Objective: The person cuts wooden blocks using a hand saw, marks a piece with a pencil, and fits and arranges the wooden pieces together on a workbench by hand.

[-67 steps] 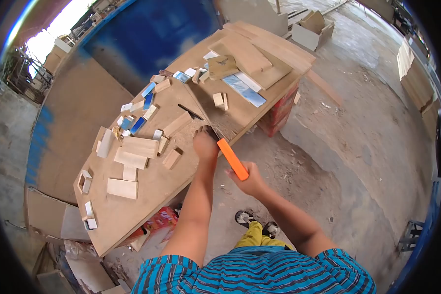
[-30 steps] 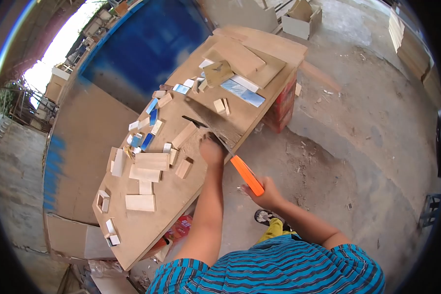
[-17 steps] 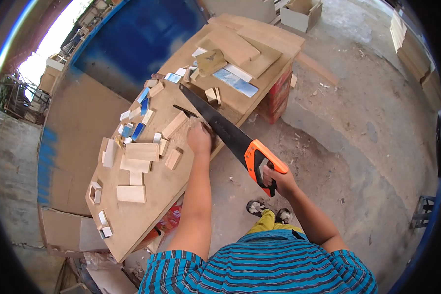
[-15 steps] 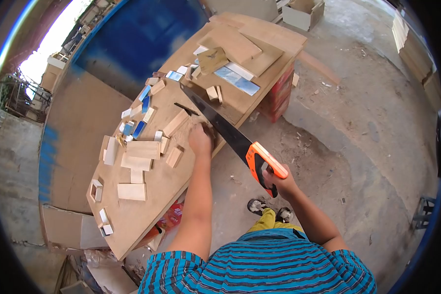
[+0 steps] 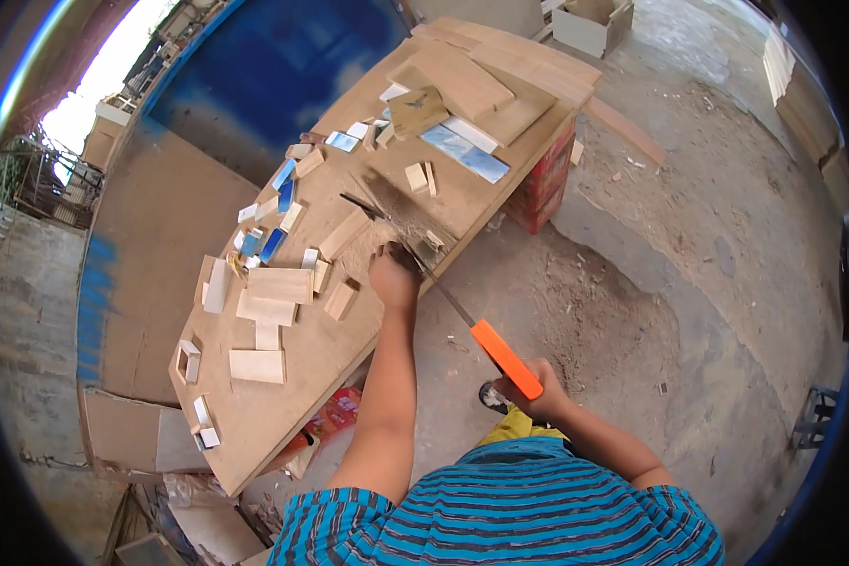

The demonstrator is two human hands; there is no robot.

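My right hand grips the orange handle of a handsaw. The saw is seen nearly edge-on, its thin blade running up and left across the table edge. Right beside the blade, my left hand rests at the table's near edge with its fingers curled down. Whatever lies under those fingers is hidden. A small wood piece sits just across the blade from it. Beyond my left hand are a dark narrow tool and a long wood block. A shorter wood block lies to its left.
Several wood offcuts and blue-and-white pieces are spread over the wooden table. Flat boards are stacked at its far end. A red crate stands under the table. Sawdust covers the floor on the right.
The saw has turned from showing its broad blade to nearly edge-on, and its handle has come down and toward me. My left hand has shifted slightly, its fingers still curled.
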